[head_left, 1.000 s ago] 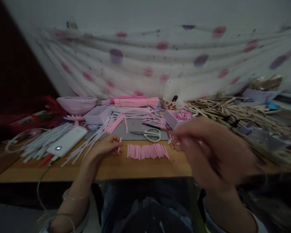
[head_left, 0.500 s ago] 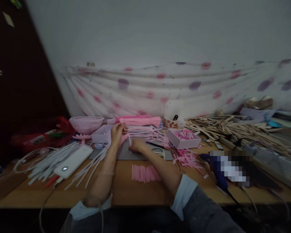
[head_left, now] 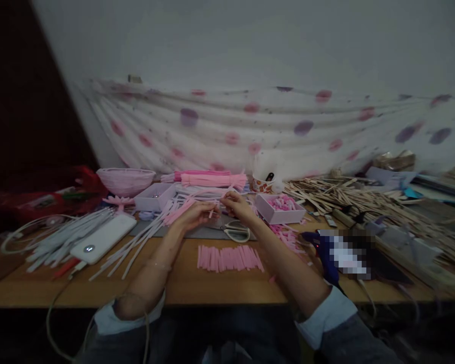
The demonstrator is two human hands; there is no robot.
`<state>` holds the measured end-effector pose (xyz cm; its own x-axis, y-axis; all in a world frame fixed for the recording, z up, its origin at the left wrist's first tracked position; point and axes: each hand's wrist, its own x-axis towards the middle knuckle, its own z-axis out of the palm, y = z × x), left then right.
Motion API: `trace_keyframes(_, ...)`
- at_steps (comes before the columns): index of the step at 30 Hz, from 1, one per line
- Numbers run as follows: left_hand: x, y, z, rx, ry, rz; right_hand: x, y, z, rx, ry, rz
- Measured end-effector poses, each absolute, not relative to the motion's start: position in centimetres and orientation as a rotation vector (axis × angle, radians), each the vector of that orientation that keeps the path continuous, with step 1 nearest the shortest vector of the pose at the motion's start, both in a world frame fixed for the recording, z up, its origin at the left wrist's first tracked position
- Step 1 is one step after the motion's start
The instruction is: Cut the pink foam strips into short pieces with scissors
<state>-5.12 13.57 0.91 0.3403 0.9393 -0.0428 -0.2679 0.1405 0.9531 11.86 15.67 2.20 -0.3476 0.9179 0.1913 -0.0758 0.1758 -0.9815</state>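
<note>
My left hand (head_left: 197, 214) is closed over the grey mat (head_left: 200, 232), its fingertips on a short pink pipe cleaner piece (head_left: 211, 214). Just to its right, my right hand (head_left: 238, 207) pinches with thumb and forefinger near the same spot; what lies between those fingers is too small to make out. Below the hands, short pink pipe cleaner pieces (head_left: 229, 259) lie side by side in a row on the wooden table. Scissors (head_left: 237, 232) with pale handles rest on the mat under my right hand. Behind are bundled pink pipe cleaners (head_left: 214, 180).
A box of pink curled pieces (head_left: 280, 208) stands right, another pale box (head_left: 155, 197) left. Farther left are a woven bowl (head_left: 126, 181), white pipe cleaners (head_left: 66, 240) and a power bank (head_left: 103, 239). Right are a blue glue gun (head_left: 326, 253) and wooden sticks (head_left: 345, 197).
My right hand has risen from the mat to beside my left hand, uncovering the scissors. My left hand has come lower and rightward. The view has shifted slightly.
</note>
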Motion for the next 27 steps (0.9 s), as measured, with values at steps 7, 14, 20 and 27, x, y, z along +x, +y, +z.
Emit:
trace_keyframes(7,-4.6,13.6,-0.1,1.009,0.632,0.983,13.1,15.3,0.7,-0.684,-1.392,1.552)
trace_keyframes(14,-3.6,12.8,0.4,1.04,0.617,0.96,12.9,15.2,0.2,-0.51,-1.3,1.664)
trace_keyframes(20,-3.4,12.1,1.0,1.019,0.662,0.913,13.0,14.7,0.7,-0.486,-1.364,1.643)
trace_keyframes(27,-3.3,11.9,0.7,0.989,0.662,0.966,13.5,14.6,0.4,-0.619,-1.476,1.518)
